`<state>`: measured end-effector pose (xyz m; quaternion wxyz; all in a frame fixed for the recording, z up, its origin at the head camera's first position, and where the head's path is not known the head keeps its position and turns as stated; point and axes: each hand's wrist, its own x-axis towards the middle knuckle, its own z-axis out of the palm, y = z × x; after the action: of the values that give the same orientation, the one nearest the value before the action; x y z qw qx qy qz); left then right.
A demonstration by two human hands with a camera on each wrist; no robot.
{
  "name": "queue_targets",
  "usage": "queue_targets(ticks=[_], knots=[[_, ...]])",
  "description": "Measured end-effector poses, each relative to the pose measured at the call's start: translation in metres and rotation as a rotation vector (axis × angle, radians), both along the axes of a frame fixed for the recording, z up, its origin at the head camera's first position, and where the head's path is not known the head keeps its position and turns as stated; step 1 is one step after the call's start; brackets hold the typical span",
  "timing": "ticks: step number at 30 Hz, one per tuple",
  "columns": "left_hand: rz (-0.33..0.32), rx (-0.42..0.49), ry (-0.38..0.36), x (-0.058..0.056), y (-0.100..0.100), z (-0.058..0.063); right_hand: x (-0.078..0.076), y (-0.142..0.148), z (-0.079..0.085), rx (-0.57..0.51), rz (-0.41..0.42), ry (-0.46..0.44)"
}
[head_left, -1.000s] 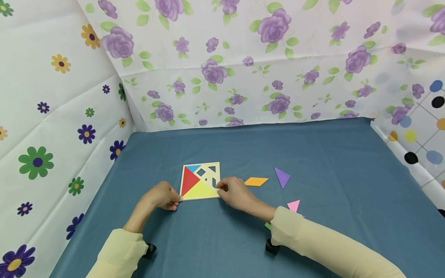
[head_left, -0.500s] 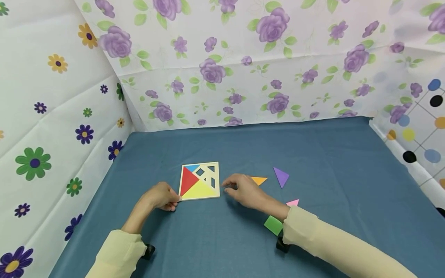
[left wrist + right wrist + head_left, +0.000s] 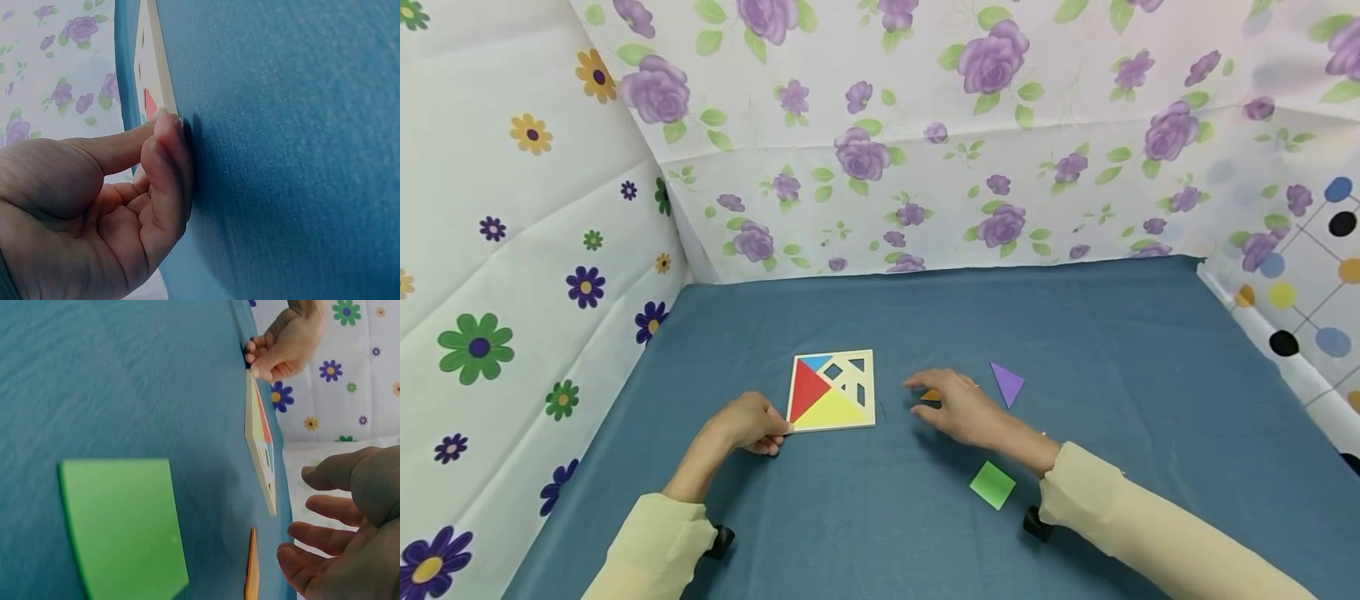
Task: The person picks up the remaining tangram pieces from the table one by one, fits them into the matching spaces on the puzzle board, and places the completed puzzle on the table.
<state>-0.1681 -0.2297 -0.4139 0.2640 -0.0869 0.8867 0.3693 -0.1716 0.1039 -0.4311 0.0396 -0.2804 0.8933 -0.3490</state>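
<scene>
A wooden tangram board (image 3: 870,367) lies on the blue cloth, holding a red triangle (image 3: 807,390), a yellow triangle (image 3: 831,414) and a small blue triangle (image 3: 816,362). Its upper right part shows cut-out holes. My left hand (image 3: 750,423) pinches the board's near left corner between thumb and fingers, seen close in the left wrist view. To the right of the board, my right hand (image 3: 962,408) hovers with fingers spread and nothing held. Under it shows part of an orange parallelogram (image 3: 931,395), which the right wrist view shows flat on the cloth.
A purple triangle (image 3: 1007,383) lies beyond my right hand, and a green square (image 3: 992,485) lies nearer me. The pink triangle is almost wholly hidden by my right forearm. Flowered sheets (image 3: 917,179) hang behind and at the left of the blue cloth (image 3: 1090,333).
My right hand has left the board's near right corner and moved right, over the orange parallelogram, its fingers opening. The green square has come into view. My left hand stays at its corner.
</scene>
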Motion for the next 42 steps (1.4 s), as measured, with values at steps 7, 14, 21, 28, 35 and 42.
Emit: queue_targets(ticks=[7,14,21,28,35,42], knots=[[-0.008,0.002,0.013,0.001,0.001,0.002,-0.007,0.014,-0.001,0.047,0.017,0.047],[-0.019,0.01,0.023,0.001,0.0,0.003,-0.01,0.025,-0.008,0.172,0.047,0.141],[-0.023,0.008,0.028,0.001,0.0,0.003,-0.013,0.03,-0.011,0.233,0.053,0.236],[-0.024,-0.005,0.035,0.001,0.001,0.004,-0.016,0.032,-0.012,0.252,0.082,0.258],[-0.015,-0.038,0.036,0.001,0.002,0.003,-0.015,0.033,-0.015,0.287,0.083,0.23],[-0.016,-0.042,0.042,0.001,0.001,0.001,-0.015,0.032,-0.016,0.302,0.081,0.244]])
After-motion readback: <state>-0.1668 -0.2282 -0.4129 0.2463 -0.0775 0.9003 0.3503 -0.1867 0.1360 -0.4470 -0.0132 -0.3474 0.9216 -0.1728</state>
